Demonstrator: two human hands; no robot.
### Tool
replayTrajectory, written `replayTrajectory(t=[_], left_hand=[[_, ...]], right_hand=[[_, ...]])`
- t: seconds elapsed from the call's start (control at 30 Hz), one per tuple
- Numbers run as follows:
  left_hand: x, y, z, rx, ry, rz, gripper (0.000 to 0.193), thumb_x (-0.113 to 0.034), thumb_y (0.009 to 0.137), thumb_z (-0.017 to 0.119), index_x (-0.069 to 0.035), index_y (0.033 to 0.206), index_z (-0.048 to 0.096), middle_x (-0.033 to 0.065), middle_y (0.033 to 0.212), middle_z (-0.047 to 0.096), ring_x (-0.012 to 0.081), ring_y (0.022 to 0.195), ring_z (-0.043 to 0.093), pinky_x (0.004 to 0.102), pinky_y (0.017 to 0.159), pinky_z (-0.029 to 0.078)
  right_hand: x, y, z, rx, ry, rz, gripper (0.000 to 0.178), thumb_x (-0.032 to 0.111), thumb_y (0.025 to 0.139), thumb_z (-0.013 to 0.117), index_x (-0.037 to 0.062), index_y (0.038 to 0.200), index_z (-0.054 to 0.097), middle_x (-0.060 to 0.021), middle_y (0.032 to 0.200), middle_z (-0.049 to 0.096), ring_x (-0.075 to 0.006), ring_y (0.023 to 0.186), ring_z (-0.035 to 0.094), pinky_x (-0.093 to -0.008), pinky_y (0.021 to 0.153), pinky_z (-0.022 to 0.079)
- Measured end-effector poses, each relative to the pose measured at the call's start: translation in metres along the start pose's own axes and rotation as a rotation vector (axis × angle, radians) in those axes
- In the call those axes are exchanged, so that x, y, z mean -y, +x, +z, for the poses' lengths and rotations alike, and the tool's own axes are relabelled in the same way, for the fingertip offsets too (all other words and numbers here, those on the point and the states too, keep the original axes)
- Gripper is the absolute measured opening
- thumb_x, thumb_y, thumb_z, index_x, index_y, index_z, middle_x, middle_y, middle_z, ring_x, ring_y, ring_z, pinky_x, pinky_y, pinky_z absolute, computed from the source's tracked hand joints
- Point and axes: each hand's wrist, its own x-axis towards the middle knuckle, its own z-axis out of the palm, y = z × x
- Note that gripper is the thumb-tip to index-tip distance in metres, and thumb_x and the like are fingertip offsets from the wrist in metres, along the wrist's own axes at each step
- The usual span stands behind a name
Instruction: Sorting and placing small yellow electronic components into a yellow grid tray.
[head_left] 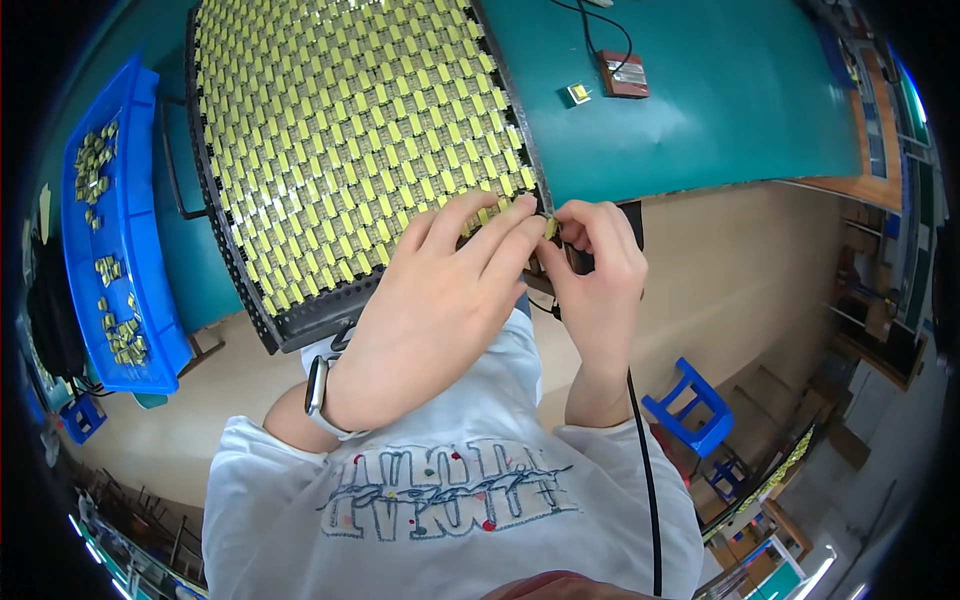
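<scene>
A black tray (300, 322) full of small yellow-wrapped transformers (350, 130) in tight rows lies in front of me. My left hand (440, 300), a watch on its wrist, reaches across the tray's near right corner. Its fingers are stretched out and apart over the last rows, covering some of the parts. At the tray's right edge, my right hand (605, 270) is closed in a pinch with thumb and forefinger on one small yellow transformer (550, 229). The left fingertips are right beside that part; whether they touch it is hard to see.
A blue bin (165, 290) with loose yellow transformers stands left of the tray. On the green table (700, 130) lie a single transformer (578, 94) and a dark red box (625, 75) with a black cable. A blue stool (690, 405) is on the floor at right.
</scene>
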Motion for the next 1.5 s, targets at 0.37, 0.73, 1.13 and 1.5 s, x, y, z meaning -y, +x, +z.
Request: replayTrajectory(t=[0.37,0.73,1.13,1.5], left_hand=[[-0.003,0.002,-0.005,0.068,0.007,-0.037,0.067,-0.015,0.078,0.082,-0.008,0.139,0.058,0.0078,0.143,0.058,0.0334,0.13,0.052,0.047,0.109,0.044],[-0.003,0.003,-0.005,0.078,-0.014,-0.028,0.062,-0.014,0.077,0.082,-0.006,0.134,0.059,0.0094,0.142,0.058,0.0364,0.127,0.053,0.0477,0.106,0.046],[0.0,0.004,-0.005,0.053,0.006,-0.008,0.059,-0.014,0.078,0.081,-0.005,0.133,0.06,0.0096,0.142,0.059,0.0365,0.128,0.053,0.0476,0.107,0.046],[0.005,-0.009,0.007,-0.181,-0.094,0.089,0.048,-0.011,0.082,0.078,-0.005,0.127,0.061,0.011,0.134,0.061,0.0348,0.127,0.055,0.0465,0.106,0.046]], right_hand=[[-0.002,0.01,0.002,0.064,0.092,-0.004,0.032,-0.01,0.074,0.079,0.0015,0.102,0.067,-0.0078,0.084,0.06,-0.02,0.072,0.058,-0.0315,0.064,0.049],[0.003,0.002,0.002,0.023,0.072,-0.001,0.026,-0.009,0.083,0.075,0.0005,0.106,0.069,-0.01,0.093,0.067,-0.021,0.073,0.063,-0.0313,0.064,0.052],[0.003,-0.002,0.01,-0.015,0.065,0.018,0.017,-0.005,0.09,0.071,-0.001,0.106,0.069,-0.014,0.1,0.065,-0.03,0.085,0.066,-0.0387,0.07,0.054],[0.005,-0.014,0.025,-0.13,0.076,0.124,0.018,-0.004,0.091,0.07,-0.0011,0.109,0.071,-0.0149,0.107,0.061,-0.0279,0.089,0.066,-0.0365,0.071,0.055]])
